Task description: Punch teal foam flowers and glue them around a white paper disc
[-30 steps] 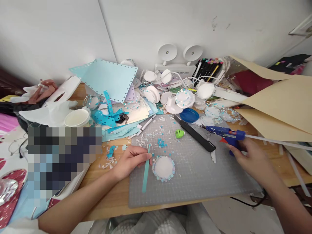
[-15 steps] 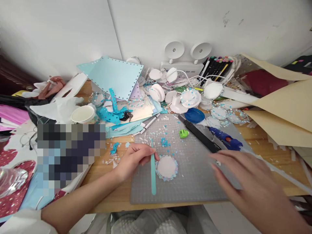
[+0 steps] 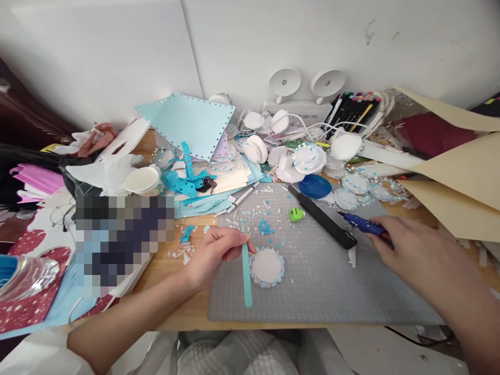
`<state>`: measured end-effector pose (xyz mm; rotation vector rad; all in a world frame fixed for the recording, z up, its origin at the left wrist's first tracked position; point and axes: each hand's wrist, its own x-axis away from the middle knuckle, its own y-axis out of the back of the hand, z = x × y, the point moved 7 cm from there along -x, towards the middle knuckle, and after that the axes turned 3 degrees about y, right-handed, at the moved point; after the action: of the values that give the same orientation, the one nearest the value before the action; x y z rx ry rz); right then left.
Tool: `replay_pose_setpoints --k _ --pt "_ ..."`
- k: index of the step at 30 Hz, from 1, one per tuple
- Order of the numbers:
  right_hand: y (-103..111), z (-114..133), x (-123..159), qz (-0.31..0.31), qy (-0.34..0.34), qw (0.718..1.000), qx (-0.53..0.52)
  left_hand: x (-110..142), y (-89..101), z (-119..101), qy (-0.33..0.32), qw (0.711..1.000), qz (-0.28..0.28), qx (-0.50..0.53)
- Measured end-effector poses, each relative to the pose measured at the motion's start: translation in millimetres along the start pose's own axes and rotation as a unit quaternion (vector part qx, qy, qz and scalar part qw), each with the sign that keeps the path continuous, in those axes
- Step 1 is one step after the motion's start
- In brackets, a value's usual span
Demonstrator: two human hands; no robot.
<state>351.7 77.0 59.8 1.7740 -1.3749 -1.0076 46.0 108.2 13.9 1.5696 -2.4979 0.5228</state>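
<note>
My left hand (image 3: 215, 253) pinches a long teal paper strip (image 3: 246, 276) that hangs down over the grey cutting mat (image 3: 312, 281). Just right of the strip lies a white round disc (image 3: 267, 266) with a blue speckled rim. My right hand (image 3: 406, 250) rests on the blue glue gun (image 3: 365, 225) at the mat's right edge, fingers curled over its handle. A black utility knife (image 3: 323, 217) and a small green object (image 3: 296, 214) lie on the mat between the hands.
Behind the mat: a blue lid (image 3: 314, 186), several white foam discs (image 3: 308, 158), light-blue punched paper (image 3: 189, 124), a paper cup (image 3: 142, 180), a marker set (image 3: 353, 107), a twin-head lamp (image 3: 307, 86). Tan paper sheets (image 3: 461, 172) lie at right, red patterned sheets (image 3: 35, 291) at left.
My right hand let go of the glue gun, swept over the mat, then came back onto the gun, which now lies flat. The left hand kept holding the strip.
</note>
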Motion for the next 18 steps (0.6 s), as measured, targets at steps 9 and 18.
replay_pose_setpoints --k 9,18 --pt "-21 -33 -20 -0.008 0.047 0.997 -0.056 -4 -4.5 -1 -0.004 1.0 0.014 -0.015" --pt "-12 -21 -24 -0.048 0.038 0.997 -0.049 -3 -2.0 -2 -0.002 1.0 0.014 -0.021"
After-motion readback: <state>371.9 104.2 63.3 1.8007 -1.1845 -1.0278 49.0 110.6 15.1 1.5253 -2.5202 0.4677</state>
